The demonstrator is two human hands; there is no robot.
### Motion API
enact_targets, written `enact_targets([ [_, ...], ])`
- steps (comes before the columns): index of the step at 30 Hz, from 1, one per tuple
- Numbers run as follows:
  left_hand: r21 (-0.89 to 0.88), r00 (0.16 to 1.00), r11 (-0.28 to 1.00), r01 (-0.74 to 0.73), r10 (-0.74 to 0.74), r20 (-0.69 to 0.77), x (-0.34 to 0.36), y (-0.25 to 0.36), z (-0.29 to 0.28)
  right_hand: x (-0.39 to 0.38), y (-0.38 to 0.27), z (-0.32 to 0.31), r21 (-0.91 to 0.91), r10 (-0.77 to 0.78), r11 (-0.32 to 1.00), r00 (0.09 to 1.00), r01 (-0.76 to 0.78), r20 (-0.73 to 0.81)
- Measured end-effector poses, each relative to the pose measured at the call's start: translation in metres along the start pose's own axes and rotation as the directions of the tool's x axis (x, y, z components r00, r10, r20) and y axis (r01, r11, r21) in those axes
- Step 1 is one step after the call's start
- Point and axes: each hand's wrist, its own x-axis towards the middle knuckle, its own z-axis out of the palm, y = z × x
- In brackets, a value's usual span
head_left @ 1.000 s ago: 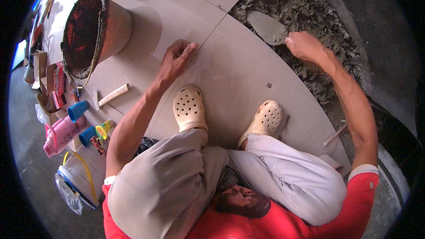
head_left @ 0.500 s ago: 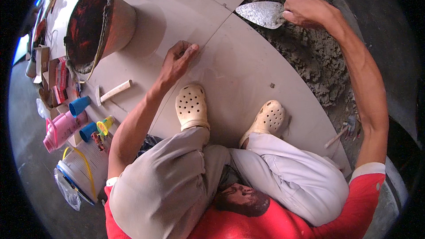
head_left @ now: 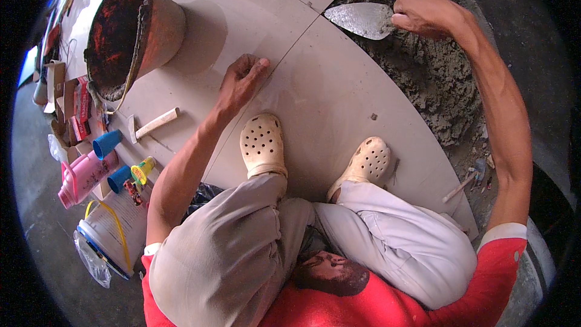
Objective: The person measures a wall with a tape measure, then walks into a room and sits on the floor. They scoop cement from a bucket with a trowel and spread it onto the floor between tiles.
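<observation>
My right hand (head_left: 425,14) is closed round the handle of a trowel (head_left: 361,20), whose pale metal blade points left. The blade lies at the border between the laid floor tiles (head_left: 315,94) and a bed of wet grey mortar (head_left: 426,79), its tip close to a tile corner. My left hand (head_left: 244,77) is low over the tiles beside a joint line, its fingers curled in with the thumb against them. Whatever it may hold is hidden.
A mortar-crusted bucket (head_left: 163,33) stands at the upper left. Near it lie a hammer (head_left: 157,123), blue cups (head_left: 108,144), a pink flask (head_left: 91,172) and a white tub (head_left: 112,236). My clog-shod feet (head_left: 262,142) rest on the tiles. A thin stick (head_left: 458,188) lies at the right.
My right hand and the trowel have shifted slightly to the right along the mortar's edge. My left hand has barely moved and keeps its curled shape.
</observation>
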Motion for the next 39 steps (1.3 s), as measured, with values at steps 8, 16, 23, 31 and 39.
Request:
enact_targets([
  [8, -0.093, 0.995, 0.995, -0.046, 0.037, -0.095, 0.001, -0.002, 0.009, 0.006, -0.006, 0.0, -0.072, 0.007, 0.997, 0.999, -0.01, -0.045],
  [16, -0.121, 0.995, 0.992, -0.046, 0.035, -0.095, 0.006, -0.009, 0.008, 0.002, -0.004, -0.011, -0.137, 0.006, 0.991, 1.0, -0.009, -0.019],
  [23, -0.056, 0.996, 0.998, -0.019, 0.014, -0.087, 0.004, 0.001, 0.008, 0.013, 0.002, -0.013, -0.187, 0.033, 0.981, 0.995, -0.049, -0.09],
  [31, -0.087, 0.996, 0.996, 0.03, -0.037, -0.078, -0.002, 0.0, 0.005, -0.004, 0.085, -0.018, -0.18, 0.181, 0.965, 0.981, -0.191, -0.068],
  [39, -0.056, 0.994, 0.998, -0.025, 0.019, -0.105, 0.003, -0.007, 0.003, -0.043, 0.06, 0.04, -0.084, 0.33, 0.932, 0.921, -0.353, -0.207],
])
